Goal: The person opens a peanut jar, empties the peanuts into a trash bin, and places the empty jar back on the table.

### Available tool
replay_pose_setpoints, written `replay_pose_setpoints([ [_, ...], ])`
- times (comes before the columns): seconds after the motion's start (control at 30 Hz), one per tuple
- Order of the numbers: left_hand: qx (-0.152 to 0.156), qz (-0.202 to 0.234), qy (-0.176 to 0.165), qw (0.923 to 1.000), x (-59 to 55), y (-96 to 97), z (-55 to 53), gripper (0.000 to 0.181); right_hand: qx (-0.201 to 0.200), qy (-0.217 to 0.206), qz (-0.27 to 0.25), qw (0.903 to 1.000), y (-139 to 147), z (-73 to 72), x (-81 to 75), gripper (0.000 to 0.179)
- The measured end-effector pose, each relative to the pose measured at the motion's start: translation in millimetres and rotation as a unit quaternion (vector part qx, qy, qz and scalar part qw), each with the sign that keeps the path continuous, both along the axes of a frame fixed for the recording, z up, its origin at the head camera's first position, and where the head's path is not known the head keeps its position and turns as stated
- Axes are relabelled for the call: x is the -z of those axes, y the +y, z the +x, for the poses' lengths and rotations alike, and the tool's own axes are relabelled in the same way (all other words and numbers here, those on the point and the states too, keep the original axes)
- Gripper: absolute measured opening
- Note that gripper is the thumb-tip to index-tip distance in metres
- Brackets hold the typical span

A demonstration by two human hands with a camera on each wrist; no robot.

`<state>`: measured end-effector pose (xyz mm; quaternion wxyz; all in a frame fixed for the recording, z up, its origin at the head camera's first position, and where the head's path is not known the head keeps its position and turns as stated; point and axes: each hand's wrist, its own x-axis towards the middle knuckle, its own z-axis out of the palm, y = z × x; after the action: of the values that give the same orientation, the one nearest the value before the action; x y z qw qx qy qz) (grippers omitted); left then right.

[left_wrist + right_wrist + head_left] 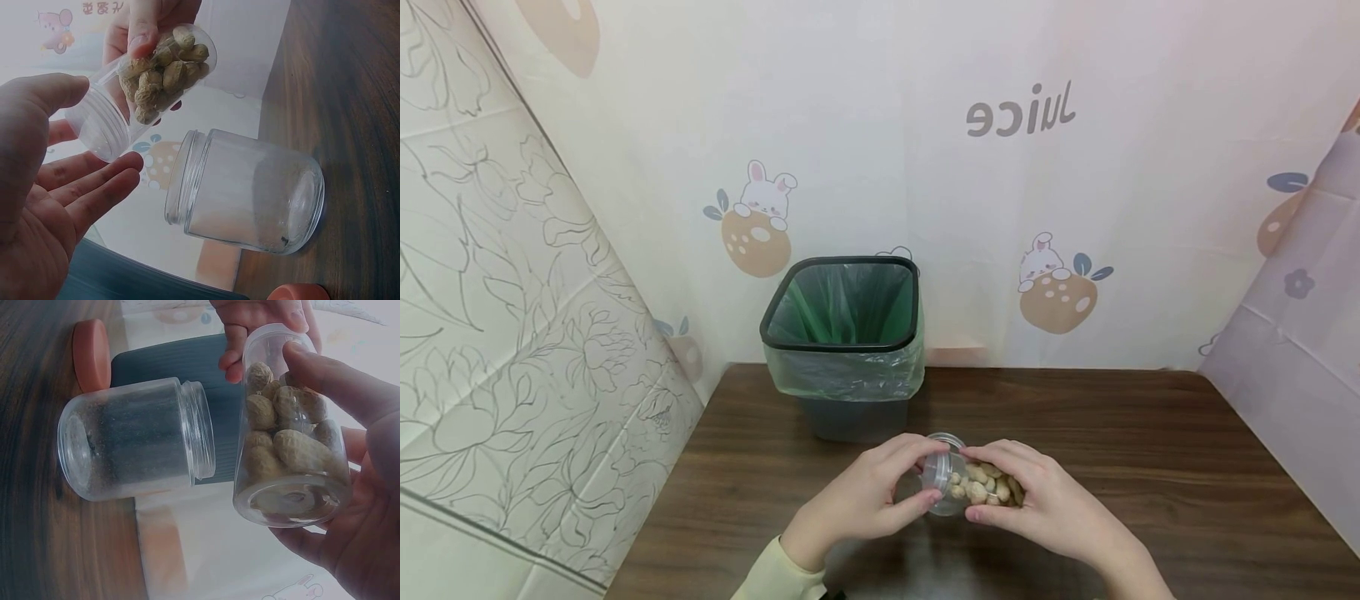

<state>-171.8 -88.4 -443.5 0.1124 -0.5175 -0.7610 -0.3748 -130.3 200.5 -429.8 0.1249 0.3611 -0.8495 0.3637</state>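
Observation:
A small clear plastic jar of unshelled peanuts (294,431) is held tilted between both hands. My right hand (1037,498) grips its body, thumb on one side and fingers round the other. At its translucent threaded end (103,125), my left hand (887,487) pinches with the thumb above and fingertips below. Beneath the hands, a larger clear jar (250,194) stands upright on the wooden table, its mouth uncovered. In the head view the hands and peanut jar hide most of it. A small dark speck shows near its base.
A bin (857,419) with a black rim and a pale green liner stands at the back of the table (1075,417). An orange-red round lid (92,356) lies close to the larger jar. Printed cloth walls (925,167) rise behind and at both sides.

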Motion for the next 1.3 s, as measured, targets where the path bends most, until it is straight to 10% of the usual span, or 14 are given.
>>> replay_pose_setpoints([
  [1.3,0.019,0.012,0.096,0.9951,-10.2,-3.8,0.1,0.066,-0.009,0.013,-0.007,0.9998,0.5,-1.4,-0.2,0.062],
])
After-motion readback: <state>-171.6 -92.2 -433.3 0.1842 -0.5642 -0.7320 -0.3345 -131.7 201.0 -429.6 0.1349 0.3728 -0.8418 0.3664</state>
